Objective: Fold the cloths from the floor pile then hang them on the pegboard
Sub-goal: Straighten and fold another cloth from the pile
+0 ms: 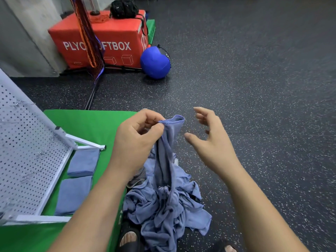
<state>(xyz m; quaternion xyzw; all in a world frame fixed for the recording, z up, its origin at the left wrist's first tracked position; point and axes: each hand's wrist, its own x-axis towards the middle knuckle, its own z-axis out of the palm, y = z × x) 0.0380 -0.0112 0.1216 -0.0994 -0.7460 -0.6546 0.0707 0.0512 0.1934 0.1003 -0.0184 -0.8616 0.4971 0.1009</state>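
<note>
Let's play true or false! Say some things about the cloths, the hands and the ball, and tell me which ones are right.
1. The left hand pinches a blue cloth by its edge. True.
2. The right hand grips that cloth too. False: it is open and apart from the cloth.
3. Two folded cloths lie on the green mat beside the pegboard. True.
4. The ball near the red box is yellow. False: it is blue.
5. Cloths hang on the pegboard. False: none hang on the part in view.
</note>
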